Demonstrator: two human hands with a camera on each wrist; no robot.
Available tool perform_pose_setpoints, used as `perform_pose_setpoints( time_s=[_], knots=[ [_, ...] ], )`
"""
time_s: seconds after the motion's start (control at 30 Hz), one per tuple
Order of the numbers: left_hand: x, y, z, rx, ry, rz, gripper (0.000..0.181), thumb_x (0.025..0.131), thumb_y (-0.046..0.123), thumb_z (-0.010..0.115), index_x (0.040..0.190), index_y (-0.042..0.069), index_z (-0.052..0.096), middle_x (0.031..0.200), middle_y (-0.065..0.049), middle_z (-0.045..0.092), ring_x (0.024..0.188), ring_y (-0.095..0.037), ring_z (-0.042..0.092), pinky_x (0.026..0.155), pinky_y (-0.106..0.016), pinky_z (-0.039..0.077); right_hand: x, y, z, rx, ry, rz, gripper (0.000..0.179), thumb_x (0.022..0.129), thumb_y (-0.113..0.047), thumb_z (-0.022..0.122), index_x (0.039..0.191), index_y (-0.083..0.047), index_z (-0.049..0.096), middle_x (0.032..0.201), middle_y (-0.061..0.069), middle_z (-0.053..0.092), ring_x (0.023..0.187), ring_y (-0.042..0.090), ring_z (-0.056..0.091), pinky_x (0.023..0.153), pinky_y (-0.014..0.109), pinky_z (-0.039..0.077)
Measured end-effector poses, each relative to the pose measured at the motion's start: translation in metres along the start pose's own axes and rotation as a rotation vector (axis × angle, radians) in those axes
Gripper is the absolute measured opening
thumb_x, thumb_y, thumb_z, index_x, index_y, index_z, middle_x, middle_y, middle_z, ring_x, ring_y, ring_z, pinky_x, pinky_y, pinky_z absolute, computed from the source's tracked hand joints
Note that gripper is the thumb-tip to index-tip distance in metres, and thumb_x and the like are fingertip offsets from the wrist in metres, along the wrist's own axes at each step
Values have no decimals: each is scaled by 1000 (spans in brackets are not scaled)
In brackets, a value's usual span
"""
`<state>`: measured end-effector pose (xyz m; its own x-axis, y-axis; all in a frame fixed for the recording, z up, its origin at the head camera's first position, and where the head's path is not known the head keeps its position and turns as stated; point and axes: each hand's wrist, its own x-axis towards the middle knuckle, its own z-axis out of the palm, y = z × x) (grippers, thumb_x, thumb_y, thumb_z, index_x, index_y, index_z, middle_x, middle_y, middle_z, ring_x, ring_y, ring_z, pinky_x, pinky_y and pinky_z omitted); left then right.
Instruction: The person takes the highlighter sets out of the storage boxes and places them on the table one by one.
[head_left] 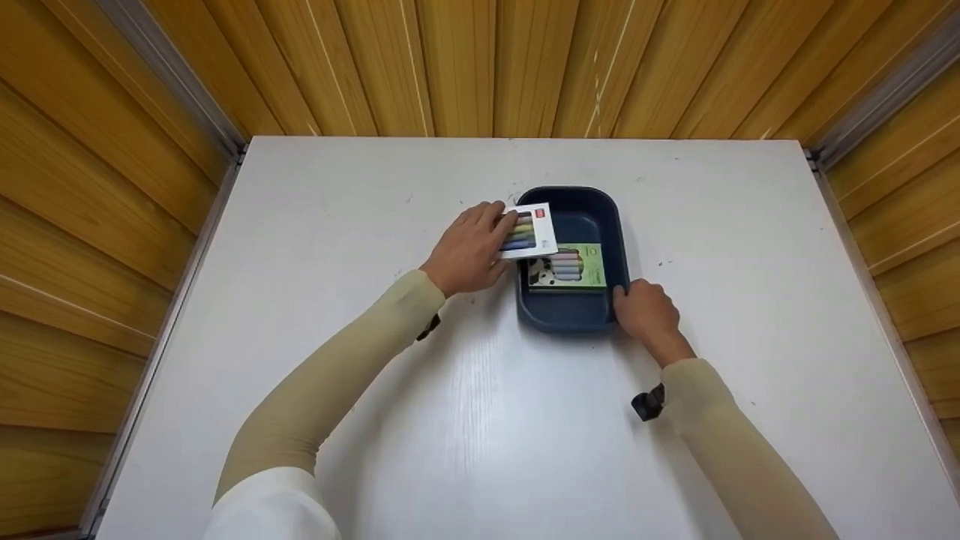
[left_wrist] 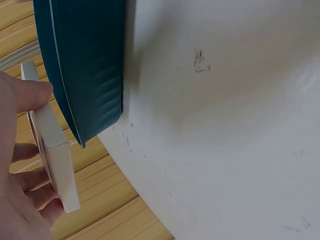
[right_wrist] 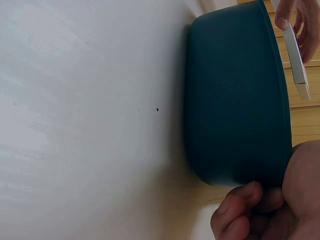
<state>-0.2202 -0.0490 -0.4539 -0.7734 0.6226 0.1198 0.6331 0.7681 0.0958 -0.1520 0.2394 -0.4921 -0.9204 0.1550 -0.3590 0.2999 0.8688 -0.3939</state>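
Observation:
My left hand (head_left: 471,247) grips a flat white box (head_left: 546,238) by its left side, thumb on one edge and fingers on the other. A window in this box shows a row of coloured sticks. The box is held over the left rim of a dark blue plastic basin (head_left: 574,309). Inside the basin lies a green box (head_left: 594,270) with a panda picture and pastel sticks, partly covered by the white one in the head view. At the basin's near right corner, my right hand (head_left: 648,309) pinches the rim, thumb inside and fingers curled outside.
The basin stands on a white table (head_left: 420,420), right of its middle and toward the back. Wood-panelled walls (head_left: 457,67) rise behind the table and on both sides. Small dark marks (left_wrist: 201,61) dot the tabletop.

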Motion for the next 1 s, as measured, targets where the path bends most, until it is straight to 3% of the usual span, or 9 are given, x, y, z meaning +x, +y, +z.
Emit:
perform_pose_setpoints(
  time_s=[0.4,0.77,1.0],
  knots=[
    [-1,-4,-2,4,-4,-5,64,93,36,54,148,14,30,145,-12,37,136,-26,37,120,-40,25,0,-1,-1,17,-26,20,47,102,-32,35,106,7,60,88,17,62,75,26,56,60,34,41],
    [-4,-11,0,8,4,-25,69,93,41,57,148,12,30,145,-12,37,134,-27,38,119,-40,26,0,-1,0,3,6,-20,46,101,-30,35,97,6,63,85,18,64,69,25,57,54,33,41],
    [-7,-17,-1,3,5,-37,69,93,41,58,148,12,29,145,-14,36,135,-28,38,119,-41,26,0,-1,0,14,-15,-6,45,102,-30,34,98,6,62,81,14,61,69,24,56,55,32,41]
  ],
)
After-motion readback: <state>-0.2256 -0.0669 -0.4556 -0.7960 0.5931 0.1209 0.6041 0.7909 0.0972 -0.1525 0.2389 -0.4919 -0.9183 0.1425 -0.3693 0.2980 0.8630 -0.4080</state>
